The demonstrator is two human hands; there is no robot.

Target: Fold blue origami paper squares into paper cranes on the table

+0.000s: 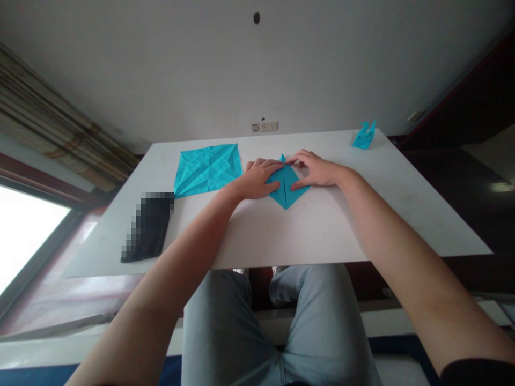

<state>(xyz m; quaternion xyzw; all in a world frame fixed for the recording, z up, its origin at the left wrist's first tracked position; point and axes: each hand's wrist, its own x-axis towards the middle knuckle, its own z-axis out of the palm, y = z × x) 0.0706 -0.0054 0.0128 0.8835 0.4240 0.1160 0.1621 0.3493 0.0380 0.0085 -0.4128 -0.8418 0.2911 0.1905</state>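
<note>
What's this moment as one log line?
left hand, right hand: on folded turquoise paper | creased turquoise sheet: spread out | origami bird: far right

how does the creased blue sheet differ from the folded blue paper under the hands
The creased sheet lies spread open; the folded paper is a compact diamond. The creased sheet looks larger than the folded paper. The left hand and right hand are on the folded paper; the creased sheet lies left of them. Both are bright blue.

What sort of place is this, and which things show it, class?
An indoor room, perhaps in a home: a curtain hangs near a window, and sockets are set in the wall.
</note>
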